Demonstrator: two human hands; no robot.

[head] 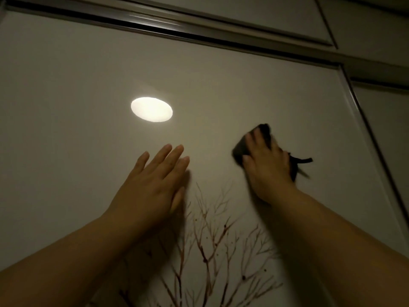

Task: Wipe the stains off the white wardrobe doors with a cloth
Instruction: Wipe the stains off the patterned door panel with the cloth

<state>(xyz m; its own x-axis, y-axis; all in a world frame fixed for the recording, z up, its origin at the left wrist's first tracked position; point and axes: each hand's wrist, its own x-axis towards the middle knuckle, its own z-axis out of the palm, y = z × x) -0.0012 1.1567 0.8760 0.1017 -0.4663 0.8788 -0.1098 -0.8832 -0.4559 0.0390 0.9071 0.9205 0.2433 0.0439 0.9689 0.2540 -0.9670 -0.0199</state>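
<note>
The white wardrobe door [88, 89] fills the view, seen from below in dim light. My right hand [267, 165] presses a dark cloth [240, 149] flat against the door, right of centre; a strip of the cloth trails out to the right. My left hand [155, 185] rests flat on the door with fingers straight and close together, holding nothing. A brown branch pattern [205, 251] is printed on the door below and between my hands. I cannot make out any stains in this light.
A bright oval reflection of a lamp [151, 109] shines on the door above my left hand. A dark top rail [155, 25] runs along the door's upper edge. A vertical frame strip [363, 129] separates this door from another panel [389, 134] on the right.
</note>
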